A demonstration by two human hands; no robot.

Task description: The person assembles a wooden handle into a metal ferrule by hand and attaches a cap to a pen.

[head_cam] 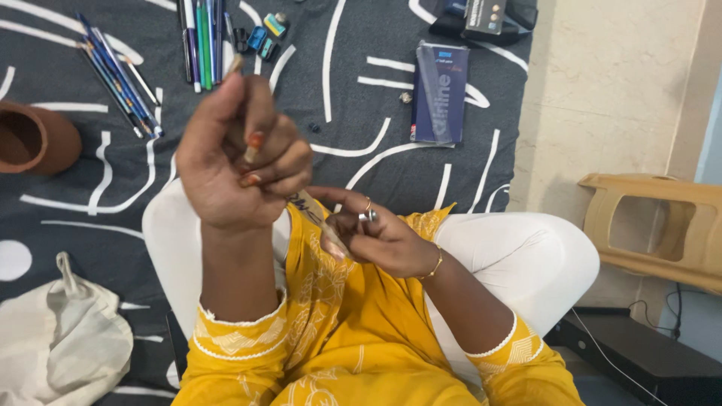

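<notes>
Two hands are up over my lap. My left hand (241,150) is curled tight around a thin stick (250,150), lifted high so I can see it well. My right hand (376,237) pinches a pen (320,218) just below the left hand, held slanted. More pens (203,37) lie on the blanket (361,113), far above my left hand.

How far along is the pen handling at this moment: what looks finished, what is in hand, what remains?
Sorted-looking groups already lie on the dark patterned sheet: a blue pen bundle and a row of coloured pens. In hand: the left hand is closed round a slim stick-like item, and the right hand holds its lower end. Untouched: the blue box and small sharpener-like pieces.
</notes>
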